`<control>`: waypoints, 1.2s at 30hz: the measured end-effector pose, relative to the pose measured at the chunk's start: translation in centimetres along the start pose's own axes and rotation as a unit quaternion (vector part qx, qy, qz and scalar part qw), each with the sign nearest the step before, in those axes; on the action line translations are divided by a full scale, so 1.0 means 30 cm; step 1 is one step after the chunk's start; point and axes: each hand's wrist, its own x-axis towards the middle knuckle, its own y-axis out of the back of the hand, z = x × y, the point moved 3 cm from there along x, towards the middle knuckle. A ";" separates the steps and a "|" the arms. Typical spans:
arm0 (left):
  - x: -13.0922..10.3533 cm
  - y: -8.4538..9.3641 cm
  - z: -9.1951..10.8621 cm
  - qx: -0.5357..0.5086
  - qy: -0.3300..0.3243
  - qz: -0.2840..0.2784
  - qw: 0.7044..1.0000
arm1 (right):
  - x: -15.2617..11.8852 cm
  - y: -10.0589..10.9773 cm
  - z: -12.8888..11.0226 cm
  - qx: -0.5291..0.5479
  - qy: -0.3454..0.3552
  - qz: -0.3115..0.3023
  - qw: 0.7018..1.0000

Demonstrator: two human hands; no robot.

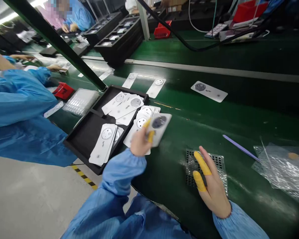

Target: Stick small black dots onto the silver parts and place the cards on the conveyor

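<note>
Between the yellow-covered fingertips of my left hand [141, 139] is a white phone back cover [161, 131] with a dark round camera area, held tilted over the bench. Below and beside it lies a pile of similar covers [132, 134], partly hidden by my hand. My right hand [210, 181], with two yellow finger cots, hovers over or rests on a clear sheet with rows of black dots [218, 162]; its fingers are apart and I see nothing held. Whether it touches the sheet I cannot tell.
A black divided tray [82, 136] with more covers stands at left. Single covers lie along the green line, one [209, 91] at right. A purple stick [240, 147] and crumpled clear plastic sheets [286, 169] lie at right. A co-worker's blue sleeve [22, 96] is at far left.
</note>
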 end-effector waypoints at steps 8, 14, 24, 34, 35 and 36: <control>0.229 0.105 -0.186 0.183 0.042 0.087 0.978 | 0.422 0.189 0.258 -0.236 -0.103 -0.095 0.962; 0.217 0.077 -0.197 0.161 -0.002 0.144 0.976 | 0.834 0.263 0.479 -0.278 -0.231 -0.059 0.931; -0.116 0.054 -0.053 -0.139 -0.035 0.166 0.976 | 0.867 0.336 0.554 -0.138 -0.319 -0.004 0.938; -0.071 -0.166 0.208 -0.446 0.033 0.010 0.894 | 0.225 0.080 -0.014 0.272 -0.181 -0.158 0.932; -0.072 -0.144 0.193 -0.430 0.012 0.036 0.902 | 0.152 0.080 -0.018 0.247 -0.178 -0.138 0.943; -0.076 -0.117 0.170 -0.410 -0.004 0.058 0.910 | 0.087 0.086 -0.001 0.184 -0.179 -0.093 0.962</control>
